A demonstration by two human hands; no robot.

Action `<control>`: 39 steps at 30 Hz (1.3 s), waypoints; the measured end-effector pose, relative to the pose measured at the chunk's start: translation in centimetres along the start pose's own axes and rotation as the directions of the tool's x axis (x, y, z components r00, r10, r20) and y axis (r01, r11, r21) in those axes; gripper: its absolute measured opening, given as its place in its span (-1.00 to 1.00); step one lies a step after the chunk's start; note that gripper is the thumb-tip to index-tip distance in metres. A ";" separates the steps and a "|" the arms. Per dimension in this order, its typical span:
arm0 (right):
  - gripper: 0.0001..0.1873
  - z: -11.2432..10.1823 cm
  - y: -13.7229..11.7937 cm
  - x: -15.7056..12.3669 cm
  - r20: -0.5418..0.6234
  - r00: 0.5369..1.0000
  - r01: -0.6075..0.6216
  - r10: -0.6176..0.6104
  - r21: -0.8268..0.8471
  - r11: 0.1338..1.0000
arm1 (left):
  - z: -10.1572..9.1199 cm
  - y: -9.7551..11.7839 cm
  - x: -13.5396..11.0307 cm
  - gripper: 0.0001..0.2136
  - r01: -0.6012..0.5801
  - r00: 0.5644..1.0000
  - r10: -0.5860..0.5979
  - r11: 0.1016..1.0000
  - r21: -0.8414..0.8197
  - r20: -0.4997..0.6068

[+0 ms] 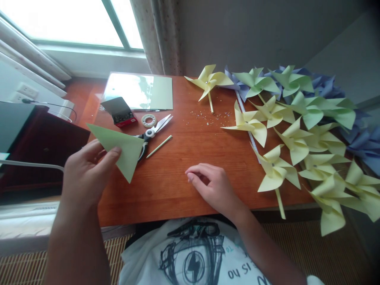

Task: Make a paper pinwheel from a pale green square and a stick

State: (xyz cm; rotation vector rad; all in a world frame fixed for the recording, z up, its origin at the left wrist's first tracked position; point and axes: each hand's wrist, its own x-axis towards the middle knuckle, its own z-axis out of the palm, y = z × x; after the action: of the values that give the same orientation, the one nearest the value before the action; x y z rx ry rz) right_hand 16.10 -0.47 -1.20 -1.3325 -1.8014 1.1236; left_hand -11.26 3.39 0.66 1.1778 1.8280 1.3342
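Pinched in my left hand (92, 166) is a folded triangle of light green paper (126, 152), held up over the left side of the desk. Partly behind it lie scissors (154, 128) with black handles and spread blades. A thin rolled paper stick (159, 146) rests just right of the scissors' handles. My right hand (209, 184) lies on the desk near its front edge, fingers curled together with thumb and index tips close. Whether anything is between those fingertips I cannot make out. The nearest pinwheel to it is a yellow one (274, 168) on a stick.
Many paper pinwheels, yellow, green (257, 83) and blue (325, 85), crowd the desk's right side. A tape roll (149, 120), an open small box (124, 114) and a sheet stack (163, 93) stand at the back left. Paper scraps (208, 118) dot the desk (184, 150).
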 end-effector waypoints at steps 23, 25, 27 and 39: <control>-0.70 5.2 -2.1 9.2 0.246 0.940 0.342 -0.238 -0.688 0.640 | 3.2 1.6 -3.1 -0.93 0.039 0.993 -0.094 0.839 -0.543 -0.075; -0.72 5.4 -2.4 9.2 0.227 0.936 0.349 -0.268 -0.680 0.644 | 3.2 1.8 -3.1 -0.93 0.019 0.989 -0.094 0.844 -0.536 -0.112; -0.73 5.9 -2.9 9.3 0.221 0.920 0.385 -0.324 -0.665 0.639 | 3.2 2.2 -3.1 -0.92 -0.002 0.982 -0.099 0.844 -0.536 -0.160; -0.65 10.3 -5.1 11.6 0.357 0.839 0.544 -0.411 -0.565 0.620 | 2.8 4.0 -3.2 -0.94 -0.088 0.956 -0.082 0.838 -0.539 -0.282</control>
State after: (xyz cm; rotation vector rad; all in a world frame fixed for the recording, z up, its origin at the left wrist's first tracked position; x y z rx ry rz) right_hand 1.68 7.26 -1.27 -0.9635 -2.6462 0.3198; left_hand -6.24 2.12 3.33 0.6963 1.4583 1.9527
